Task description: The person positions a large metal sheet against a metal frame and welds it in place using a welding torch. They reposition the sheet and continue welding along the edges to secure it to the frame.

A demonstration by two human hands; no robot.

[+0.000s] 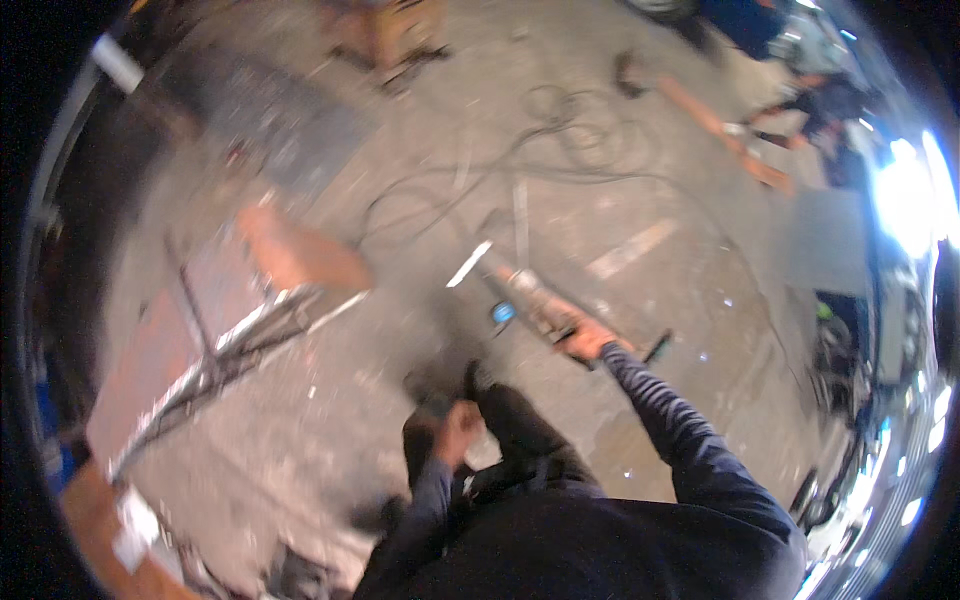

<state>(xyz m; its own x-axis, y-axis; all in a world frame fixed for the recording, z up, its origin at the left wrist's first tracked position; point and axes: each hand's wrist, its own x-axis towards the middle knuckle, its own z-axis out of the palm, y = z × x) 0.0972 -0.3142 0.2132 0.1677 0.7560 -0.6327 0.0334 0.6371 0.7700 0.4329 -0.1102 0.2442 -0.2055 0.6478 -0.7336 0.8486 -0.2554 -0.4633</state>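
Observation:
My right hand (pixel 588 340) is stretched out ahead with its fingers wrapped round a long, pale, gun-like hand tool (pixel 535 297). The tool points forward and left over the floor; blur hides its exact kind. A round blue piece (pixel 502 313) shows beside its front part, and whether the two are joined I cannot tell. Near the tool's far end is a thin bright white strip (pixel 470 263). My left hand (pixel 460 432) is low, in front of my legs, with its fingers smeared by motion. Anything it may hold cannot be made out.
A rust-coloured metal piece (pixel 170 350) on a frame stands at left. Loose cable (pixel 560 130) lies coiled on the concrete floor (pixel 650 420) ahead. A dark flat sheet (pixel 280 125) lies far left, a brown box (pixel 400 35) beyond. An orange-brown bar (pixel 700 105) lies far right.

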